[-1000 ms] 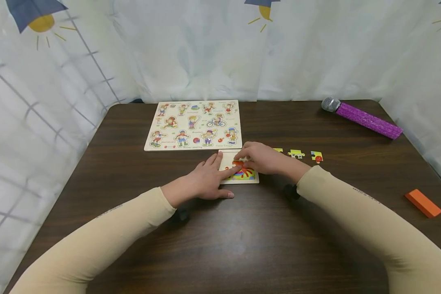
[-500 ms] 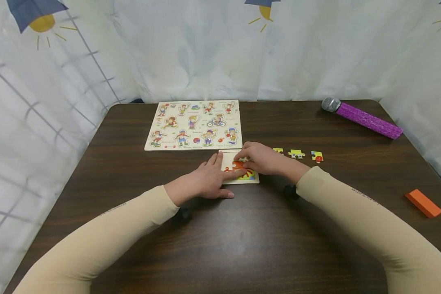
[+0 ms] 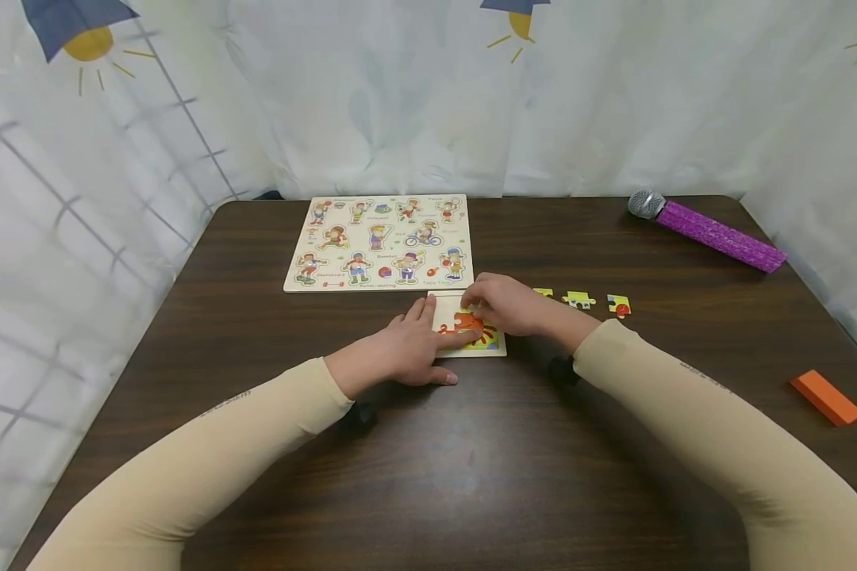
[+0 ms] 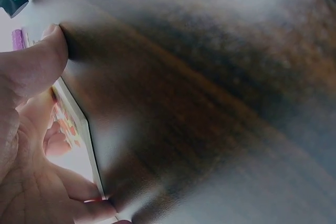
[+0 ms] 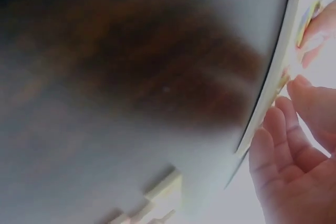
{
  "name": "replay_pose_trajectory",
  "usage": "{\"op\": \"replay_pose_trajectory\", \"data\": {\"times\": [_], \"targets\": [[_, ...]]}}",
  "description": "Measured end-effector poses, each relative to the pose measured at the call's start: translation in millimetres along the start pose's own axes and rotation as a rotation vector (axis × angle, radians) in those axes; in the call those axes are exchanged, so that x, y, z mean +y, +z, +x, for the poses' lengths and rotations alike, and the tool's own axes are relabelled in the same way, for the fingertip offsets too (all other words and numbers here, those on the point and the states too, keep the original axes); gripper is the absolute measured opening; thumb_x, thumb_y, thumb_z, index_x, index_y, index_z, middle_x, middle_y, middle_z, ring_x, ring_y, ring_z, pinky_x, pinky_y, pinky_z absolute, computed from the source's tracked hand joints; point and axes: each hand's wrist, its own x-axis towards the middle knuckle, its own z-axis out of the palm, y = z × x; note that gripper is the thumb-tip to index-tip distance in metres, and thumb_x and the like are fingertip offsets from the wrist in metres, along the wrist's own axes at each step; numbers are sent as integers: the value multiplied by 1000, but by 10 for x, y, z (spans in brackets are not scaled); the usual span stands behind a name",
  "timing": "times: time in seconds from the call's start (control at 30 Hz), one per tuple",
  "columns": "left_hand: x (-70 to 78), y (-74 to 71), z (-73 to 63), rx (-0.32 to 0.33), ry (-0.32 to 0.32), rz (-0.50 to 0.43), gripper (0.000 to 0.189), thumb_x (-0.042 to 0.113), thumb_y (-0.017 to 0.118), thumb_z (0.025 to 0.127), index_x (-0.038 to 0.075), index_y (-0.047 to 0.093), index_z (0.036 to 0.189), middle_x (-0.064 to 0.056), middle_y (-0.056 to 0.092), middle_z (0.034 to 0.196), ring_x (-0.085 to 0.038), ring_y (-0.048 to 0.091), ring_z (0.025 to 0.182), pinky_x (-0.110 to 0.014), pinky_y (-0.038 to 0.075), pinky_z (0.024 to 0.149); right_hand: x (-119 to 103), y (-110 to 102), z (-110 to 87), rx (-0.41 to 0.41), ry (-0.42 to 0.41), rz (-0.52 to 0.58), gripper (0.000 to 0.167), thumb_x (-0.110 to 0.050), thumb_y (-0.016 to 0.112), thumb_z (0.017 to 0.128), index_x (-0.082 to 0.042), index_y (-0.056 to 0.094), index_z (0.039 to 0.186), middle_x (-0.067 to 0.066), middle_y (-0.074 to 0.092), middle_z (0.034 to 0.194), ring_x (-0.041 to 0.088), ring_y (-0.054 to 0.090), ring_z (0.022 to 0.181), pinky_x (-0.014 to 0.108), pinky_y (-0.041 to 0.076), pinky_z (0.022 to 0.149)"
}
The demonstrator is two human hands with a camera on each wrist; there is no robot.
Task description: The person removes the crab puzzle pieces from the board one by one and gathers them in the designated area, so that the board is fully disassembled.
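A small wooden jigsaw tray lies at the middle of the table, partly filled with orange and yellow-green pieces. My left hand rests on its left side with fingers spread, the index finger stretched across an orange piece. From the right, my right hand reaches over the tray's upper right part with bent fingers. Its thumb and fingers pinch a puzzle piece, mostly hidden by the hand; in the right wrist view the thumb tip is close over the tray. Several loose yellow puzzle pieces lie to the right.
Behind the tray lies a larger wooden board with pictures of children playing sports. A purple toy microphone lies at the back right, and an orange block near the right edge. A white curtain hangs behind the table.
The left index finger has slid a little to the right over the pieces. The right hand's fingers have shifted slightly at the tray, and more of the orange piece shows.
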Motion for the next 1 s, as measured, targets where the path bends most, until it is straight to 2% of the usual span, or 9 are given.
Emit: {"op": "replay_pose_trajectory", "data": {"times": [0.13,0.37,0.53,0.73,1.0], "targets": [[7,-12,-1,-6,-9,-18,75,58,62,96,49,23,160,-34,5,167,-48,5,157,-63,27,120,24,-11,44,-15,36,38,20,-6,64,99,-3,72,117,12,68,112,25,60,98,40,53,94],[20,-20,3,-24,-12,-14,76,60,60,96,50,21,160,-33,3,168,-48,4,157,-63,26,120,39,-42,72,-17,93,163,12,-14,71,97,-7,70,106,6,72,99,20,61,89,35,52,86],[21,-17,12,-21,-11,-11,76,60,60,96,50,21,160,-33,3,167,-48,4,157,-63,27,120,34,-60,81,-14,99,210,15,-15,76,93,-7,68,103,6,72,96,18,62,88,32,53,83],[18,-13,18,-17,-7,-13,75,60,61,96,50,22,160,-33,3,167,-49,5,157,-64,27,120,34,-83,91,-16,94,272,14,-13,75,94,-7,69,105,6,71,94,17,62,85,29,51,79],[7,-7,3,-7,1,-15,74,58,62,96,49,25,159,-34,5,167,-50,5,157,-65,27,119,50,-109,52,-28,96,311,14,-13,76,93,-8,70,104,6,68,93,22,64,91,33,52,86]]}}
